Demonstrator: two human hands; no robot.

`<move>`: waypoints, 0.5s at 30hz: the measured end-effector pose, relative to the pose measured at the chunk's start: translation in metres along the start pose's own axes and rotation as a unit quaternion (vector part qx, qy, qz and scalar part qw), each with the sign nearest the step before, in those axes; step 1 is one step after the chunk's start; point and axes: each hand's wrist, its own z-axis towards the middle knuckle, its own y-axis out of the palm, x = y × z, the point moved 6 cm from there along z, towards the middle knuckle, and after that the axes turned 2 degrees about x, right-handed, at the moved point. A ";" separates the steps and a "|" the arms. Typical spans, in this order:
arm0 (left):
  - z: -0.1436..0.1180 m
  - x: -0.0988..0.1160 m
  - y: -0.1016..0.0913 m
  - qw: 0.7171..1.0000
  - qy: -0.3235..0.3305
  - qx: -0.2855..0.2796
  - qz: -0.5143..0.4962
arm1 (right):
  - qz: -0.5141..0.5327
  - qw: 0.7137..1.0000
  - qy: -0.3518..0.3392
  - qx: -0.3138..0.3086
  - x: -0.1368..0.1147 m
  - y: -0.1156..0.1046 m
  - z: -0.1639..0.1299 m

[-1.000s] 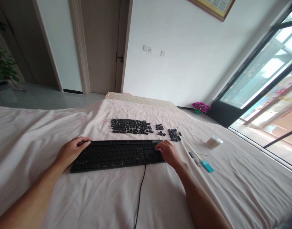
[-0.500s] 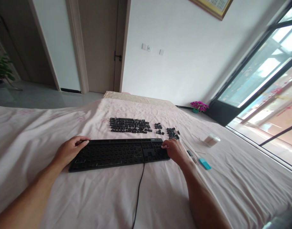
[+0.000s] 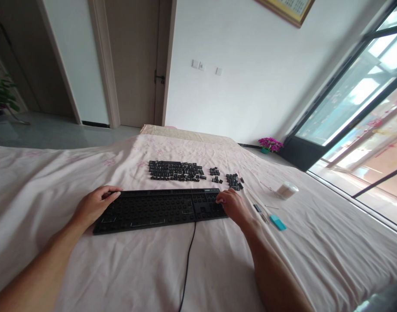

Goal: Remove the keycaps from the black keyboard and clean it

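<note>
A black keyboard with its keycaps off lies flat on the bed sheet, its cable running toward me. My left hand grips its far left edge, thumb on top and fingers along the back. Over the number-pad end, my right hand is closed in a pinch. Whatever sits between those fingertips is too small or hidden to make out. Behind the keyboard, the loose keycaps lie in rows, with smaller groups of keycaps to the right.
Right of my right hand lie a teal plastic piece, a small dark piece and thin metal bits. Farther right is a white cylindrical tub, with thin sticks near it. The pink sheet has folds.
My right hand has shifted slightly left over the number-pad end, still pinched. My left hand and the keyboard stay in place.
</note>
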 end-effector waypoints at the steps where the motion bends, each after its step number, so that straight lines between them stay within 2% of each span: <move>1: 0.000 0.000 0.000 1.000 0.000 0.001 0.000 | -0.012 1.000 0.009 0.002 0.004 -0.001 0.000; 5: 0.000 -0.001 0.000 1.000 -0.001 0.001 0.005 | -0.014 0.999 0.036 0.016 0.010 -0.006 0.000; 11: -0.002 0.002 -0.001 1.000 -0.007 -0.002 0.008 | 0.103 0.995 0.010 0.002 -0.012 -0.004 0.002; 15: -0.002 0.006 -0.002 1.000 -0.008 -0.006 0.013 | 0.116 0.993 -0.002 -0.018 -0.019 0.001 0.001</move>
